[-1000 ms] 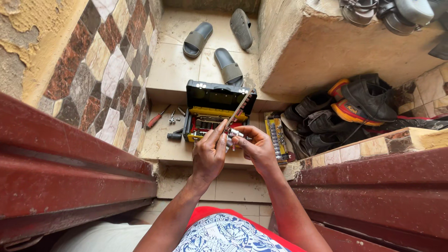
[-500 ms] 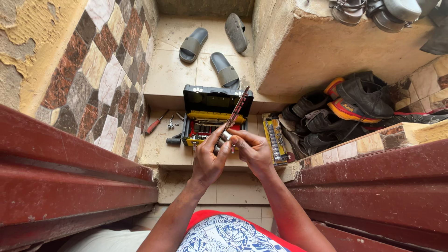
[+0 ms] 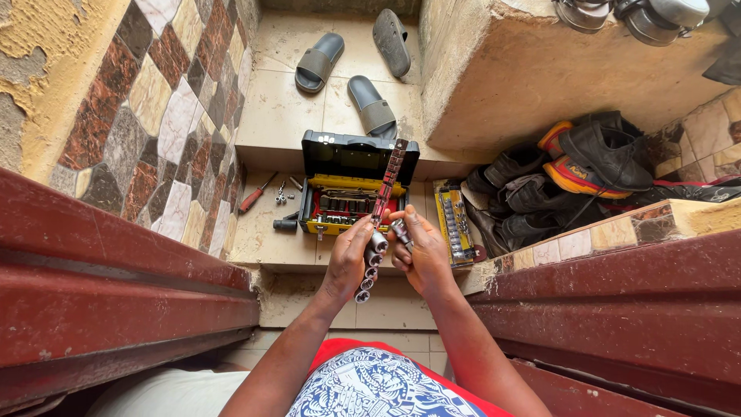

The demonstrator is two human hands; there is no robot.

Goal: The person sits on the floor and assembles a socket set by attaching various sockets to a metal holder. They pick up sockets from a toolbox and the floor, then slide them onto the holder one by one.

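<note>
Left hand (image 3: 349,259) closed around the lower part of a long socket rail (image 3: 380,224), thumb and fingers pinching it where the chrome sockets sit; rail held nearly upright, tilted slightly to the right, its red upper end reaching up in front of the open case. Right hand (image 3: 419,255) just beside it, touching the rail, fingers closed on one small chrome socket (image 3: 400,229) at the rail's right edge. Judgement: the rail is stiff and thin, bottom-heavy from the steel sockets clipped on, so a hold low down near the loaded section looks steadiest; the sockets are smooth, hard, likely slippery, small enough to need a fingertip pinch and liable to drop and roll if released. Just beyond the hands: black and yellow tool case (image 3: 351,181), lid raised, sockets in rows inside, standing on the tiled step (image 3: 255,239). To the left of the case, a red-handled screwdriver (image 3: 253,197) and a few loose bits. To the right of the hands, a second yellow holder of tools (image 3: 454,222) lying flat, then a heap of dark shoes (image 3: 571,174). Farther off, three grey slippers (image 3: 370,104) on the upper step. Against the frame half a second ago: the rail stands more upright and closer to the camera, and the hands have come slightly lower; the case and the other things have not moved.
</note>
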